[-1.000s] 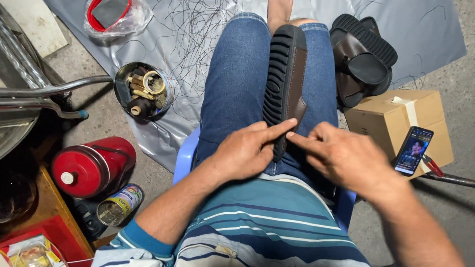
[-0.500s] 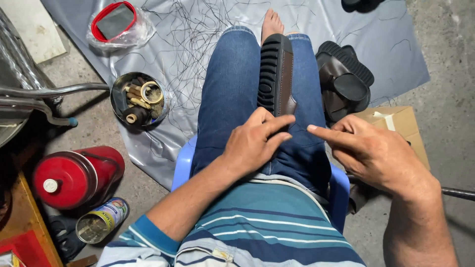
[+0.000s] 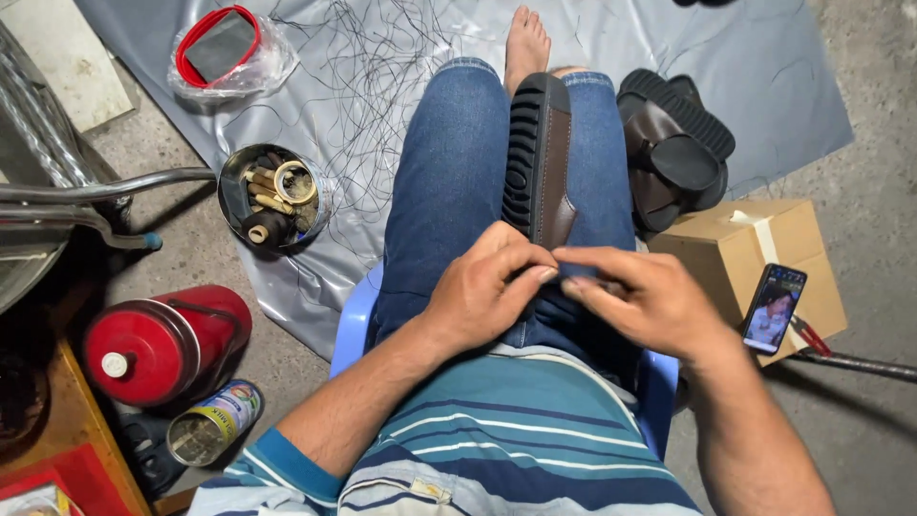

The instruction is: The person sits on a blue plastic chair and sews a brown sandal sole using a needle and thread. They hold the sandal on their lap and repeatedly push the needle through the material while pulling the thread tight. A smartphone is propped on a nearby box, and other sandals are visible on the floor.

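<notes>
A sandal [image 3: 540,162] with a ribbed black sole and brown side stands on edge between my jeans-clad thighs, toe pointing away. My left hand [image 3: 482,291] curls over its near end, fingers on the sole. My right hand [image 3: 650,301] comes in from the right, thumb and forefinger pinched together right against my left fingertips at the sandal's near end. What the pinch holds, if anything, is too small to see. I sit on a blue plastic stool [image 3: 353,320].
More dark sandals [image 3: 673,143] lie right of my leg, by a cardboard box [image 3: 745,239] with a phone [image 3: 774,308] leaning on it. A tin of spools [image 3: 272,196], a red canister [image 3: 162,344], a can [image 3: 215,425] and metal tubes [image 3: 95,186] are at left. Loose black threads [image 3: 382,57] cover the grey sheet.
My right hand, apart to the right half a second ago, has moved back left to meet my left hand at the sandal's near end. The left hand stays on the sandal.
</notes>
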